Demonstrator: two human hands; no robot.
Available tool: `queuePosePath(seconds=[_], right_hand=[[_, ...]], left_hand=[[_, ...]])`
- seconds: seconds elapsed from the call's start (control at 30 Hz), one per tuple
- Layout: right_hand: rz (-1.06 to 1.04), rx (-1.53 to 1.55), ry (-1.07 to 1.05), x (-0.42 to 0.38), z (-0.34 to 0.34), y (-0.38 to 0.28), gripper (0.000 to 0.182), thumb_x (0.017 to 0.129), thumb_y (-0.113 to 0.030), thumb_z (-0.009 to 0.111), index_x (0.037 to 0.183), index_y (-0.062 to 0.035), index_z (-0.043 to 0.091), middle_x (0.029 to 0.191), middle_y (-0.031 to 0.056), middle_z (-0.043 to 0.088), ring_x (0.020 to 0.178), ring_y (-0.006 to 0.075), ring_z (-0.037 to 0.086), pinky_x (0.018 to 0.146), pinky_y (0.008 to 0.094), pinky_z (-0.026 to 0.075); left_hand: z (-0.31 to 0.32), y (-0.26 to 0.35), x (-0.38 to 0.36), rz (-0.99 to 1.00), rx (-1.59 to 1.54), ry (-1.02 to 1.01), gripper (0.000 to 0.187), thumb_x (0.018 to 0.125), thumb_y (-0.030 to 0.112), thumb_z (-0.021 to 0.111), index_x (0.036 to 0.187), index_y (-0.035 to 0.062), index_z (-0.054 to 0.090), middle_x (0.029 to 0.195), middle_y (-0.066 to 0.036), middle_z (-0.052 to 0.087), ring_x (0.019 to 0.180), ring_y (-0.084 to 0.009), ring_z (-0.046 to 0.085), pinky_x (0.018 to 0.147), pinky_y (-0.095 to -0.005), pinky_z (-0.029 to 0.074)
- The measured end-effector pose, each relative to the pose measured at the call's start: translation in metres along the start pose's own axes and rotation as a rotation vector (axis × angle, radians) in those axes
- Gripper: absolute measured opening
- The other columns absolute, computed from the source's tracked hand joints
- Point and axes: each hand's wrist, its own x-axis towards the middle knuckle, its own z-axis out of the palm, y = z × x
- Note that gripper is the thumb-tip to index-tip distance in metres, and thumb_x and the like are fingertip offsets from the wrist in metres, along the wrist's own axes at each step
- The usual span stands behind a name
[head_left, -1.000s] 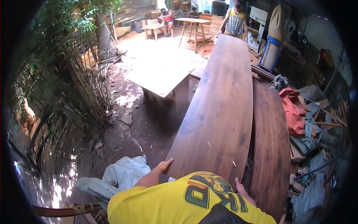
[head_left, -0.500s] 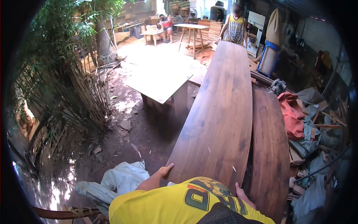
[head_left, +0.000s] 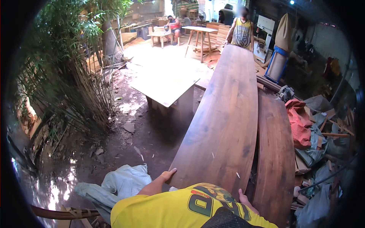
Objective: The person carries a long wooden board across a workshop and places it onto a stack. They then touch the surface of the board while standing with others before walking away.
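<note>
A long, dark brown wooden tabletop [head_left: 224, 125] stretches away from me. At its near left edge my left hand [head_left: 166, 176] is closed on the rim, with the thumb on top and the fingers hidden beneath. On the near right edge my right hand [head_left: 244, 198] holds it in a similar way, its fingers mostly out of sight. A co-worker in a yellow and grey tank top [head_left: 242, 32] stands at the far end, with an arm beside the board. Just right of it lies a second dark wooden panel [head_left: 274, 152].
A white-topped table [head_left: 165, 93] stands to the left, with bamboo [head_left: 76, 72] beyond. Along the right lie a red sack [head_left: 298, 123], wood scraps and plastic sheeting. A pale sack [head_left: 125, 180] lies near my left arm. Further back, another person [head_left: 174, 26] sits by a small wooden piece.
The camera view has shifted slightly. Both hands stay on the tabletop's edges, and the tabletop shows no clear movement. The co-worker remains at its far end.
</note>
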Motion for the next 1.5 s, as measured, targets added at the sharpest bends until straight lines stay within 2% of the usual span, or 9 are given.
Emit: queuePosePath(seconds=[0.3, 0.37, 0.47, 0.73, 1.03, 1.1, 1.17, 1.4, 1.5], right_hand=[[0.057, 0.146, -0.025, 0.080, -0.007, 0.047, 0.089, 0.080, -0.064, 0.054, 0.124, 0.0126, 0.045, 0.119, 0.0211, 0.055, 0.107, 0.0298, 0.056, 0.088, 0.0407, 0.045], [0.014, 0.097, 0.015, 0.077, -0.006, 0.044, 0.090, 0.080, -0.065, 0.053, 0.125, 0.0131, 0.044, 0.121, 0.0218, 0.054, 0.109, 0.0306, 0.055, 0.091, 0.0402, 0.043], [0.024, 0.025, 0.031, -0.001, 0.000, -0.013, 0.093, 0.080, -0.067, 0.050, 0.125, 0.0139, 0.043, 0.123, 0.0229, 0.053, 0.113, 0.0307, 0.052, 0.095, 0.0390, 0.040], [-0.007, -0.086, 0.026, -0.032, 0.005, -0.033, 0.097, 0.080, -0.071, 0.044, 0.123, 0.0148, 0.045, 0.125, 0.0239, 0.051, 0.118, 0.0280, 0.048, 0.099, 0.0351, 0.035], [0.054, -0.077, 0.040, -0.017, 0.008, -0.014, 0.089, 0.083, -0.067, 0.044, 0.125, 0.0121, 0.045, 0.123, 0.0236, 0.053, 0.118, 0.0294, 0.049, 0.098, 0.0375, 0.037], [0.077, 0.011, 0.037, 0.063, 0.005, 0.043, 0.086, 0.084, -0.064, 0.046, 0.125, 0.0114, 0.045, 0.122, 0.0230, 0.054, 0.115, 0.0299, 0.051, 0.095, 0.0393, 0.040], [0.095, 0.106, 0.048, 0.084, 0.005, 0.071, 0.083, 0.084, -0.062, 0.049, 0.125, 0.0107, 0.046, 0.120, 0.0224, 0.055, 0.112, 0.0304, 0.054, 0.093, 0.0412, 0.042], [0.071, 0.221, 0.043, 0.083, -0.012, 0.086, 0.077, 0.084, -0.057, 0.053, 0.124, 0.0077, 0.047, 0.117, 0.0199, 0.057, 0.106, 0.0306, 0.057, 0.089, 0.0426, 0.045], [0.127, 0.184, 0.077, 0.049, -0.018, 0.059, 0.082, 0.083, -0.058, 0.055, 0.128, 0.0096, 0.043, 0.127, 0.0212, 0.051, 0.118, 0.0293, 0.049, 0.098, 0.0382, 0.037]], left_hand=[[-0.003, 0.006, -0.019, 0.003, -0.037, -0.013, 0.103, 0.069, 0.077, 0.051, 0.122, -0.0109, 0.049, 0.124, -0.025, 0.052, 0.115, -0.0322, 0.052, 0.094, -0.0389, 0.039], [-0.003, 0.004, -0.017, 0.008, -0.034, -0.009, 0.103, 0.069, 0.077, 0.051, 0.122, -0.0109, 0.049, 0.123, -0.025, 0.053, 0.114, -0.0326, 0.052, 0.094, -0.0391, 0.039], [-0.001, 0.004, -0.014, 0.019, -0.042, -0.010, 0.103, 0.068, 0.077, 0.051, 0.122, -0.0110, 0.049, 0.122, -0.025, 0.053, 0.114, -0.0332, 0.052, 0.094, -0.0395, 0.039], [-0.005, 0.014, -0.038, 0.005, -0.117, 0.016, 0.102, 0.068, 0.077, 0.052, 0.118, -0.0119, 0.052, 0.119, -0.025, 0.056, 0.112, -0.0329, 0.054, 0.094, -0.0392, 0.040], [-0.011, 0.001, -0.012, 0.052, 0.024, 0.031, 0.101, 0.069, 0.077, 0.050, 0.119, -0.0106, 0.052, 0.119, -0.024, 0.055, 0.112, -0.0311, 0.054, 0.093, -0.0375, 0.040], [-0.011, 0.005, -0.016, 0.045, 0.054, 0.013, 0.101, 0.069, 0.077, 0.051, 0.120, -0.0108, 0.051, 0.120, -0.024, 0.055, 0.113, -0.0306, 0.053, 0.094, -0.0379, 0.040], [-0.008, 0.013, -0.023, 0.039, -0.014, -0.007, 0.101, 0.070, 0.075, 0.053, 0.121, -0.0112, 0.050, 0.121, -0.024, 0.054, 0.114, -0.0313, 0.052, 0.095, -0.0385, 0.039], [0.009, 0.010, -0.005, 0.042, -0.032, -0.059, 0.102, 0.070, 0.074, 0.054, 0.123, -0.0117, 0.047, 0.124, -0.023, 0.053, 0.114, -0.0324, 0.052, 0.096, -0.0392, 0.039], [0.016, 0.020, -0.012, 0.005, -0.049, -0.091, 0.101, 0.070, 0.074, 0.055, 0.123, -0.0120, 0.046, 0.124, -0.024, 0.052, 0.115, -0.0322, 0.051, 0.096, -0.0392, 0.038]])
